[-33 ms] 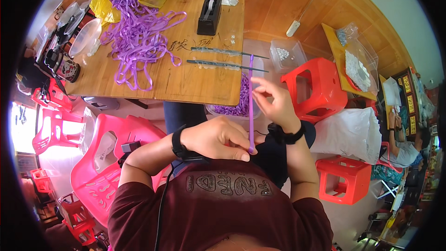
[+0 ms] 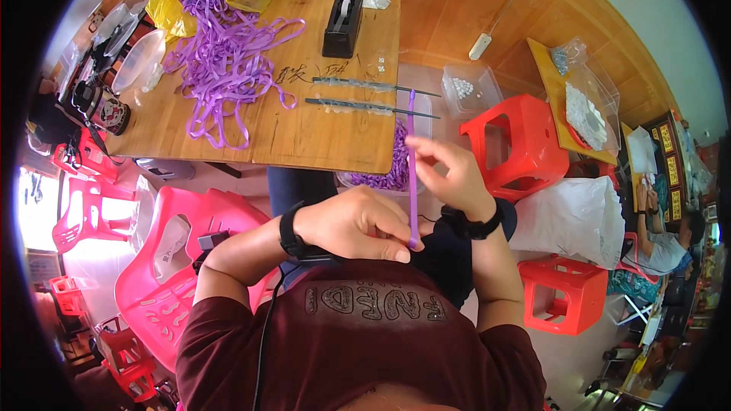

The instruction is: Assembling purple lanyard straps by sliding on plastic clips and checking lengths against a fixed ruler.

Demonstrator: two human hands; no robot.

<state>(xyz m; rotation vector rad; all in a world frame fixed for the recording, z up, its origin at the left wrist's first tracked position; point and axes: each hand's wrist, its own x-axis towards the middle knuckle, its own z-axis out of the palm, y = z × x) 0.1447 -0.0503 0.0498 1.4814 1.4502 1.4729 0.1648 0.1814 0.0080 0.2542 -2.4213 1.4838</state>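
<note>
A thin purple strip (image 2: 412, 175) stands upright in front of my chest, held at two places. My left hand (image 2: 354, 222) pinches its lower end close to my dark red shirt. My right hand (image 2: 448, 175) grips it higher up, with the top end reaching to the table edge. Just behind my hands, a clear tub (image 2: 384, 171) holds more purple pieces. A big tangle of purple strips (image 2: 228, 53) lies on the wooden table (image 2: 304, 137), spilling out of a yellow bag (image 2: 171, 4).
A black tape dispenser (image 2: 342, 24) and two long grey bars (image 2: 365, 95) lie on the table. Pink chairs (image 2: 175, 243) stand to my left, red stools (image 2: 514, 137) to my right. Another person (image 2: 662, 247) sits at the far right.
</note>
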